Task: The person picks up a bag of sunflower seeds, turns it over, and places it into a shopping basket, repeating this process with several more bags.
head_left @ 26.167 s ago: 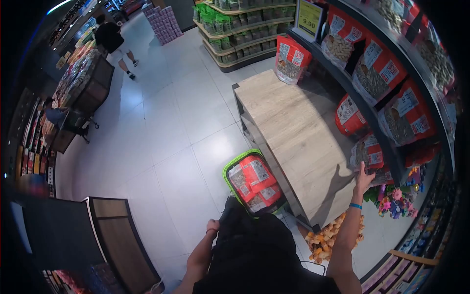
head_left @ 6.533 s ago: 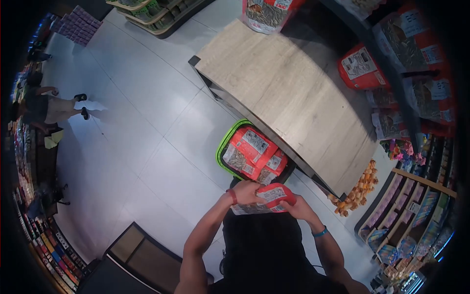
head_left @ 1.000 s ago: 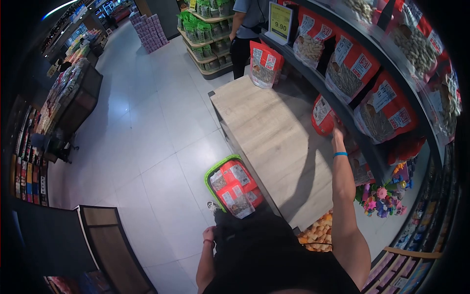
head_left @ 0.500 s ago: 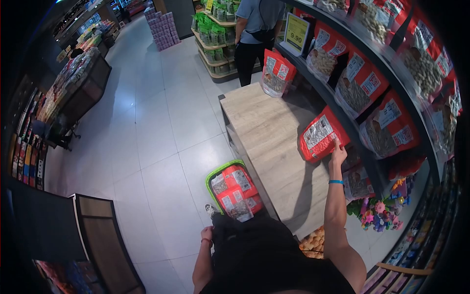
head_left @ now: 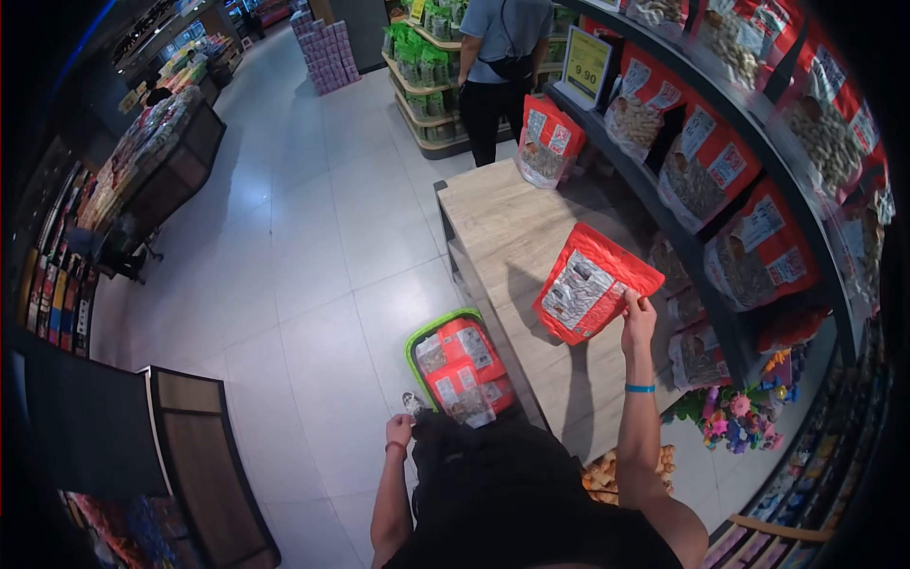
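Note:
My right hand (head_left: 638, 320) grips the near right corner of a red bag (head_left: 590, 287), which has a silvery panel and looks like the packs of nuts or seeds around it. The bag is tilted above the wooden table (head_left: 483, 213), casting a shadow there. Low by my leg, my left hand (head_left: 399, 430) has curled fingers; whatever may be inside them is hidden. Just ahead of it on the floor, a green-rimmed basket (head_left: 411, 353) holds several red bags (head_left: 462, 363).
Another red bag (head_left: 548, 144) stands at the table's far end. To the right, a dark shelf (head_left: 678, 223) carries several more, beside a yellow price sign (head_left: 584, 66). A person (head_left: 498, 71) stands beyond the table. Colourful flowers (head_left: 735, 417) are at the lower right.
My right hand has moved the red bag left, away from the shelf and over the table. The view has shifted slightly. My left hand stays low beside my leg.

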`<state>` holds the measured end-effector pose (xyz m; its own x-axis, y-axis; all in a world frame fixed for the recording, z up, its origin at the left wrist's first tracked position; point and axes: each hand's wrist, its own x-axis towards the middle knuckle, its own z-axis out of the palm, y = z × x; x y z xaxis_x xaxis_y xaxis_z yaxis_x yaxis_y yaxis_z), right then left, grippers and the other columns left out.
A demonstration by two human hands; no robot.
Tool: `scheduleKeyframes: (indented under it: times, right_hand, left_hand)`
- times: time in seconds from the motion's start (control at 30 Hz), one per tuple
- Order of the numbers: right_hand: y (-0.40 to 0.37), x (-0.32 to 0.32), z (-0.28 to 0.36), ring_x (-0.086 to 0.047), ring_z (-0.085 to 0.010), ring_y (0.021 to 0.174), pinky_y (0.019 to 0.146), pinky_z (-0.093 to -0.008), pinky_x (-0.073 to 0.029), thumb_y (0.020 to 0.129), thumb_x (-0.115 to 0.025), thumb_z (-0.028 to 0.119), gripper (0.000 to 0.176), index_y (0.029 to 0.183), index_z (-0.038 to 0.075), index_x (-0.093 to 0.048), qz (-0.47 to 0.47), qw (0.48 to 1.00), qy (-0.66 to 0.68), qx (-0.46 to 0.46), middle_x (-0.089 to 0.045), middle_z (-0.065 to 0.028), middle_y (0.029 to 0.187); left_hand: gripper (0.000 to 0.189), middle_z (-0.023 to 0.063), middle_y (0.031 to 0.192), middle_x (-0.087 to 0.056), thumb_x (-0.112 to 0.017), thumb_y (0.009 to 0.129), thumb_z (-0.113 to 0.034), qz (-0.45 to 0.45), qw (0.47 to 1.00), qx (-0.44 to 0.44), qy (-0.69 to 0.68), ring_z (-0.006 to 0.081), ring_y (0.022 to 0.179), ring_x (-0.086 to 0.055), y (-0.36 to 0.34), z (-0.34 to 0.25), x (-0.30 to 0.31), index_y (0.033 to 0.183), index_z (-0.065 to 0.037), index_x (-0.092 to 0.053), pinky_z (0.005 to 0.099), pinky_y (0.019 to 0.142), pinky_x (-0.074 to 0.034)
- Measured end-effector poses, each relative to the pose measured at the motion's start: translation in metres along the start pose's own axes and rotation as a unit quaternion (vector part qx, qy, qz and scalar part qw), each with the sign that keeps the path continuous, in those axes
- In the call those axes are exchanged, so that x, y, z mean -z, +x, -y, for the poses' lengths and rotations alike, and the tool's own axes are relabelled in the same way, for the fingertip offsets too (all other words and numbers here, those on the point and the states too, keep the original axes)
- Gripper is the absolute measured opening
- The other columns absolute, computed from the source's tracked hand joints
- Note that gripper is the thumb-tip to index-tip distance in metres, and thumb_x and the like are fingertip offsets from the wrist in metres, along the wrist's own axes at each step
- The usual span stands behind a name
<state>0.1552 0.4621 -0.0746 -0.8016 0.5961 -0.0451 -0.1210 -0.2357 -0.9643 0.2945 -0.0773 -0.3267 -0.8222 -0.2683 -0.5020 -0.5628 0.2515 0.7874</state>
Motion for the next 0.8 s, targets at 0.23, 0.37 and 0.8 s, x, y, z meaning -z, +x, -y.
scheduleKeyframes:
  times: [0.23,0.37,0.8]
  right_hand:
    - [-0.057,-0.056,0.008,-0.06,-0.0149,0.099,0.089,-0.0324,-0.047,0.098,-0.052,0.026,0.032,0.117,0.0,-0.054,0.178,0.969,0.163,-0.044,-0.063,-0.0071,0.112]
    - [-0.092,-0.096,0.014,-0.061,-0.0182,0.105,0.093,-0.0346,-0.047,0.099,-0.05,0.028,0.035,0.12,0.0,-0.052,0.256,0.939,0.203,-0.106,-0.062,-0.0098,0.117]
    - [-0.151,-0.145,0.012,-0.063,-0.0142,0.096,0.085,-0.0304,-0.05,0.097,-0.055,0.022,0.029,0.114,-0.001,-0.057,0.299,0.917,0.194,-0.177,-0.066,-0.0089,0.108]
  left_hand:
    - [0.028,0.0098,0.096,-0.069,-0.05,0.098,-0.022,0.141,0.979,-0.107,-0.103,0.0167,0.093,-0.065,-0.035,-0.158,-0.024,0.106,0.002,-0.063,0.031,0.083,-0.05]
    - [0.037,0.0097,0.11,-0.065,-0.043,0.102,-0.027,0.227,0.947,-0.154,-0.166,0.0167,0.102,-0.061,-0.088,-0.248,-0.032,0.118,0.003,-0.057,0.0306,0.09,-0.047]
    - [0.044,0.0099,0.132,-0.052,-0.042,0.101,-0.026,0.254,0.867,-0.253,-0.345,0.0179,0.118,-0.051,-0.151,-0.262,-0.014,0.135,0.001,-0.04,0.0349,0.101,-0.04]
